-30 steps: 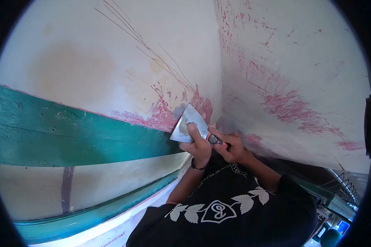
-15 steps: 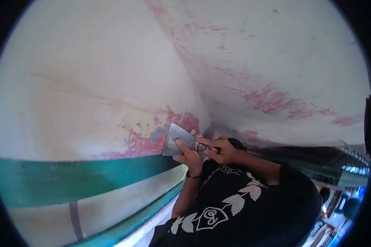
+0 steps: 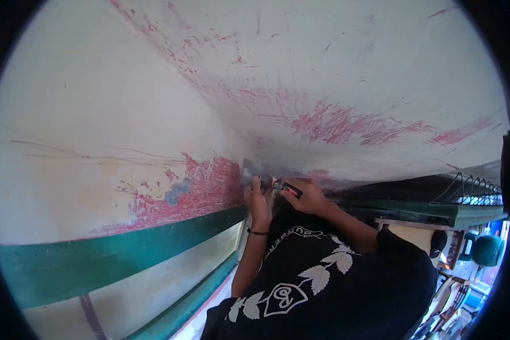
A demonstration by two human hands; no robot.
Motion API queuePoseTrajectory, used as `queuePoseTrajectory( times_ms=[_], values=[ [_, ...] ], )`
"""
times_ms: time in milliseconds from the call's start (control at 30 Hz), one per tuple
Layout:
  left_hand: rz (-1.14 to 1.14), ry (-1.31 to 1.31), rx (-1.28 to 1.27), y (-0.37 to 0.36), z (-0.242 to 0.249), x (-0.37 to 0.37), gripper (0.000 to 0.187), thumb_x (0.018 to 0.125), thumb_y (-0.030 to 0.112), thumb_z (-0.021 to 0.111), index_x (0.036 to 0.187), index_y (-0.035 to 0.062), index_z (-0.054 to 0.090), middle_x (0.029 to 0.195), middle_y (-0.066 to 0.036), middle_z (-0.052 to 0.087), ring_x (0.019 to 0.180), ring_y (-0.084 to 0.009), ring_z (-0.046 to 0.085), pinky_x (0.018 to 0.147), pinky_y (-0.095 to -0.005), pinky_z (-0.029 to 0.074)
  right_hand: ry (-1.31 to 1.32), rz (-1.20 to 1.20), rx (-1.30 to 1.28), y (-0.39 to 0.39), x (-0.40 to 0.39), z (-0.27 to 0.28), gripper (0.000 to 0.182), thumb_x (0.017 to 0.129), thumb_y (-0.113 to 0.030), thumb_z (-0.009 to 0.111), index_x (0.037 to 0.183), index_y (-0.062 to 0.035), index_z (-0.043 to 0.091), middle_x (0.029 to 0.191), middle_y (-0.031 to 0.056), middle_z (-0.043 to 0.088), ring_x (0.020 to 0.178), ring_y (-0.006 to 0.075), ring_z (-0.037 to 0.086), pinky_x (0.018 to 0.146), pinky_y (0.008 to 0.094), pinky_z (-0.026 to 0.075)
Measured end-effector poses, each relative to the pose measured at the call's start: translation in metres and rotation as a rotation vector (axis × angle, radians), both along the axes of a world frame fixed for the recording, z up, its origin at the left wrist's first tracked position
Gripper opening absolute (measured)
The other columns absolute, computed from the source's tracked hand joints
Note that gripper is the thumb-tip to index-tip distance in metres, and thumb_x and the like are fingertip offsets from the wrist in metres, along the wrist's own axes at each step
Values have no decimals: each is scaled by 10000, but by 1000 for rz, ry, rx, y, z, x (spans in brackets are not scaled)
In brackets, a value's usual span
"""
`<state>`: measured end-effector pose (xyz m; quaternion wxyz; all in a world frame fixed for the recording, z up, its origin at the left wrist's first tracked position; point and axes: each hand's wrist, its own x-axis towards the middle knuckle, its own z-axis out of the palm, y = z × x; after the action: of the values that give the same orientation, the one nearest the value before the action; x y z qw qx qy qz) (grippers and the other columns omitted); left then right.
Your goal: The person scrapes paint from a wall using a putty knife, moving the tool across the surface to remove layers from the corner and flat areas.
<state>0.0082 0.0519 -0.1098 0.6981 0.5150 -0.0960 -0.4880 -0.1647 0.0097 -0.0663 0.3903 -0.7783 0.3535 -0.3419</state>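
Observation:
A putty knife [image 3: 247, 169] with a broad metal blade and a black and red handle is up in the corner where the two walls meet. My right hand [image 3: 310, 198] is closed round its handle. At the blade's base, my left hand [image 3: 258, 205] grips the knife with the thumb raised along the metal. The blade edge lies close against the wall, beside a patch of scraped red paint [image 3: 215, 184] with a grey spot in it. A dark band circles my left wrist.
Below the red patch runs a green painted band [image 3: 119, 246]. More red scrape marks cover the adjoining wall [image 3: 345, 124]. To the right are a green ledge [image 3: 464, 214] with wire coils [image 3: 476, 190] on it, and a teal container [image 3: 488, 250] among clutter.
Both hands and the putty knife have moved deeper into the corner, off the red patch. More red shows there now, next to the corner. My view has turned toward the right.

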Motion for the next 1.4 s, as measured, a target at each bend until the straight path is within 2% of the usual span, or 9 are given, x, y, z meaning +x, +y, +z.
queuePoseTrajectory(
  times_ms=[167, 267, 367, 667, 833, 1000, 1133, 1267, 1400],
  values=[
    [227, -513, -89, -16, 37, -29, 449, 1055, 262, 514, 1382, -42, 473, 1410, -189, 496, 1285, -293, 507, 1089, -411, 395, -31, -229, -74, -1, -12, 28, 382, 818, -67, 740, 1189, -3, 683, 825, 171, 689, 716, 321, 679, 691, 381, 536],
    [247, -829, -99, -28, 21, -27, 489, 1069, 276, 436, 1435, -48, 424, 1461, -208, 449, 1404, -318, 368, 1184, -438, 235, 61, -22, -81, 1, -27, 21, 406, 842, -65, 714, 1243, -40, 657, 849, 196, 695, 736, 359, 686, 680, 410, 550],
    [330, -959, -31, -49, 26, -36, 512, 1079, 315, 346, 1446, -40, 390, 1507, -186, 419, 1394, -297, 395, 1181, -428, 242, 31, 86, -152, 1, -37, 37, 401, 831, -64, 724, 1227, -46, 663, 813, 188, 681, 717, 357, 680, 658, 411, 547],
    [369, -830, -29, -51, 27, -36, 544, 1083, 413, 295, 1292, -5, 574, 1289, -191, 626, 1228, -296, 569, 1034, -440, 408, 7, 292, -36, -36, -97, 41, 371, 818, -80, 750, 1185, -56, 699, 896, 204, 712, 781, 342, 710, 724, 368, 559],
    [427, -663, 228, -16, -16, -47, 578, 1075, 472, 330, 1231, -4, 619, 1061, -96, 658, 950, -168, 596, 837, -350, 454, -169, 176, 132, -57, -114, 52, 338, 821, -80, 755, 1149, -13, 708, 927, 162, 739, 809, 229, 724, 783, 316, 546],
    [111, -302, -9, 23, -51, -79, 446, 1091, 356, 381, 1197, 14, 647, 982, -77, 659, 871, -158, 612, 752, -318, 498, -222, 166, 310, -64, -122, 50, 316, 859, -81, 741, 1158, 13, 695, 886, 94, 735, 780, 134, 682, 757, 286, 536],
    [155, -516, -52, -20, -16, -111, 422, 1084, 355, 440, 1198, 2, 641, 971, -41, 666, 755, -137, 625, 681, -289, 511, -333, 192, 604, -63, -109, 13, 333, 891, -69, 718, 1211, 6, 672, 879, 47, 714, 756, 107, 651, 728, 259, 520],
    [286, -184, -195, -47, 60, -125, 359, 1060, 326, 525, 1162, -3, 626, 1026, -46, 670, 789, -137, 647, 697, -296, 535, -238, 285, 785, -67, -93, 9, 359, 886, -67, 723, 1231, 4, 654, 922, 37, 695, 767, 117, 640, 729, 277, 523],
    [519, -249, -175, -49, 57, -98, 286, 1029, 274, 597, 1063, -8, 630, 939, -68, 692, 783, -147, 671, 686, -292, 549, -359, 414, 329, -71, -57, 3, 405, 889, -64, 701, 1280, -12, 611, 976, 93, 699, 825, 162, 665, 761, 317, 542]
  ],
)
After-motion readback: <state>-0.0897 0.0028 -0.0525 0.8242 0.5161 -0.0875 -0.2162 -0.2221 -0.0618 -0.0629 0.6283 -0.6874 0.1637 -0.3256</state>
